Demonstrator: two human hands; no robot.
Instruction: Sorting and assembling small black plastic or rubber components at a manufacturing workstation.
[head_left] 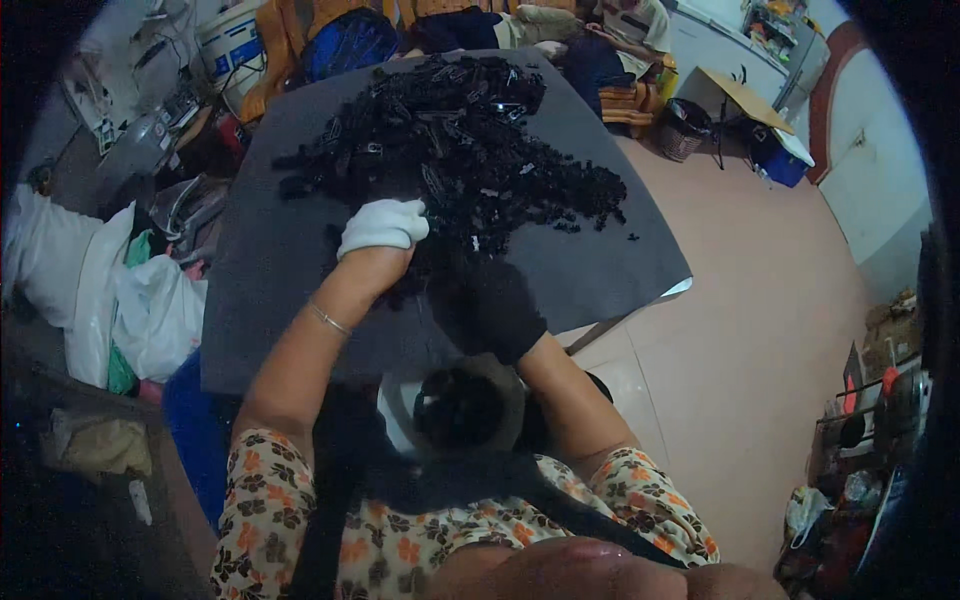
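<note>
A large heap of small black parts [455,140] lies spread across a dark grey board [270,250], filling its far half and thinning toward the near edge; the single pieces are too small and dark to tell apart. The left hand [382,225], in a white glove, is curled into a loose fist at the heap's near edge, touching the parts; whether it grips any cannot be told. The right hand [490,305], in a black glove, rests on the board just nearer than the heap, beside the left hand; its fingers blend into the dark parts, so its grip cannot be told. A thin bracelet [329,320] circles the left wrist; both arms come from short floral sleeves [280,500]. Nearer than the heap, at the board's near edge, a pale bowl-like container [470,400] holds a dark mass of the same black colour. Left of the heap, off the board, white sacks and bags [110,290] are stacked; beyond the heap sit a white bucket [232,45] and a second person [610,30]; right of the heap stretches pale floor [760,290], with a dark woven basket [685,128] and an open cardboard box [740,100] near a wall.
</note>
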